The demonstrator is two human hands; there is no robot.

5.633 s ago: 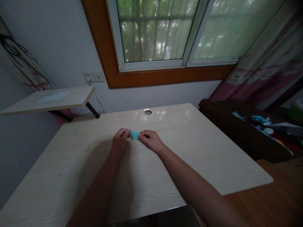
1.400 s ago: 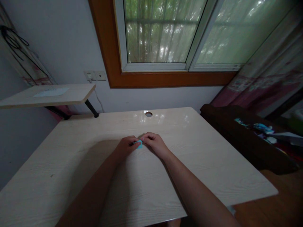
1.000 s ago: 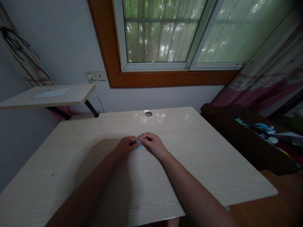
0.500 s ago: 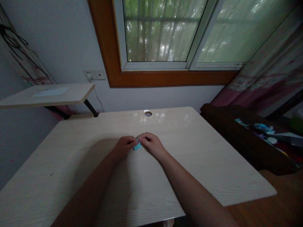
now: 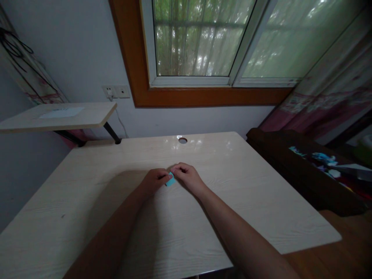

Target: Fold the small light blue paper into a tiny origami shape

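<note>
A small turquoise piece [image 5: 170, 180], flat and perhaps folded paper, is held just above the pale wooden desk [image 5: 250, 201]. My left hand [image 5: 155, 180] is closed, its thumb pressed over the left side of the piece. From the right, my right hand [image 5: 186, 176] has thumb and fingertips pinched together at the piece's upper corner. Its far edge is partly hidden by the fingers, and I cannot make out any markings on it.
A raised shelf [image 5: 95, 116] on black legs stands at the back left, with a white sheet [image 5: 62, 112] on it. A round cable hole [image 5: 183, 140] lies near the desk's back edge. Dark furniture [image 5: 279, 162] with colourful items stands to the right.
My left thumb and the turquoise piece have shifted slightly right. A little more of the piece's face shows. My right hand has stayed nearly in place.
</note>
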